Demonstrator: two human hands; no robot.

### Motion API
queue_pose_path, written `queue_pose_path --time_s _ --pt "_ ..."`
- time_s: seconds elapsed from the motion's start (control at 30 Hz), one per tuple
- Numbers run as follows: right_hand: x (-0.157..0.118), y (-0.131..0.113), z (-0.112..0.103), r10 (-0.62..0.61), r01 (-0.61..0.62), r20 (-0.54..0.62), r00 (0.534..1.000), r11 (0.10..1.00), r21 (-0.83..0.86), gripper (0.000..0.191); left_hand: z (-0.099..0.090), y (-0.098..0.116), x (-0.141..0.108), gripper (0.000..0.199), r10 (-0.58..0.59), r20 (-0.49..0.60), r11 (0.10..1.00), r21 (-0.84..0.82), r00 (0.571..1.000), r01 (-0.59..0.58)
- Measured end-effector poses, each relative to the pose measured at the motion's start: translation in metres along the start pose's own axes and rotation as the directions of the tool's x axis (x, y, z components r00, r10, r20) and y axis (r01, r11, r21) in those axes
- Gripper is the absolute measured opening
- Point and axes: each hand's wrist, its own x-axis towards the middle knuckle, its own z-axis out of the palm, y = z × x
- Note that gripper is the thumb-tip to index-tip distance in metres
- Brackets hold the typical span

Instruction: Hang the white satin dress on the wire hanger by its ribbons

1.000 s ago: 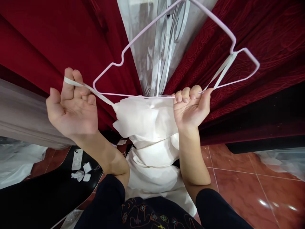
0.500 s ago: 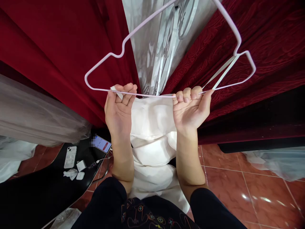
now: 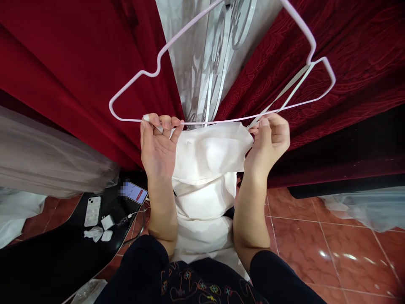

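A pale lilac hanger (image 3: pixel 298 20) hangs in front of me, its lower bar crossing both hands. My left hand (image 3: pixel 160 147) is closed over the left part of that bar, palm towards me, with a bit of white strap at its fingertips. A white garment (image 3: pixel 210 154) hangs below the bar, falling in folds between my forearms. My right hand (image 3: pixel 268 137) is pinched just under the bar, at the garment's top right corner, on a thin white strap (image 3: pixel 289 84). This strap loops up to the notch at the hanger's right end.
Dark red curtains (image 3: pixel 79 76) flank a grey ornamented panel (image 3: pixel 198 55). At lower left a black table (image 3: pixel 41 261) bears a lit phone (image 3: pixel 136 192), a white phone (image 3: pixel 93 212), a charger (image 3: pixel 107 222) and a cable. Red tiles (image 3: pixel 303 249) cover the floor.
My right hand has come off the hanger's bar, turned, and moved slightly right and down to the strap at the garment's corner. That corner is drawn out to the right. My left hand stays on the bar.
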Motion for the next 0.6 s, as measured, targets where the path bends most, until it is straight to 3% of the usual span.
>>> queue_pose_path --time_s 0.13,0.23,0.37,0.43,0.5,0.6 --pt "-0.001 -0.013 0.005 -0.055 0.060 0.097 0.994 0.997 -0.057 0.022 -0.005 -0.003 0.002 0.030 -0.022 0.039 0.999 -0.035 0.999 0.023" --pt "-0.002 -0.028 0.003 -0.032 0.040 0.145 0.989 0.998 -0.047 0.029 -0.008 -0.002 0.005 0.032 -0.030 0.054 0.998 -0.054 0.998 0.033" --pt "0.009 -0.051 -0.021 0.069 -0.024 0.271 0.960 0.986 -0.167 0.033 -0.007 0.001 0.007 0.035 -0.009 0.027 0.999 -0.051 1.000 0.010" --pt "0.019 -0.065 -0.032 0.070 0.002 0.336 0.939 0.978 -0.208 0.020 -0.006 0.003 0.006 0.036 0.012 0.033 0.998 -0.062 0.999 -0.010" --pt "0.031 -0.079 -0.036 -0.033 0.081 0.358 0.933 0.989 -0.120 0.008 -0.005 0.004 0.006 0.039 -0.001 0.050 0.996 -0.092 0.999 0.006" --pt "0.053 -0.096 -0.026 -0.135 0.085 0.479 0.867 0.989 0.124 0.039 -0.006 0.003 0.007 0.042 -0.050 0.046 0.990 -0.127 0.998 0.055"
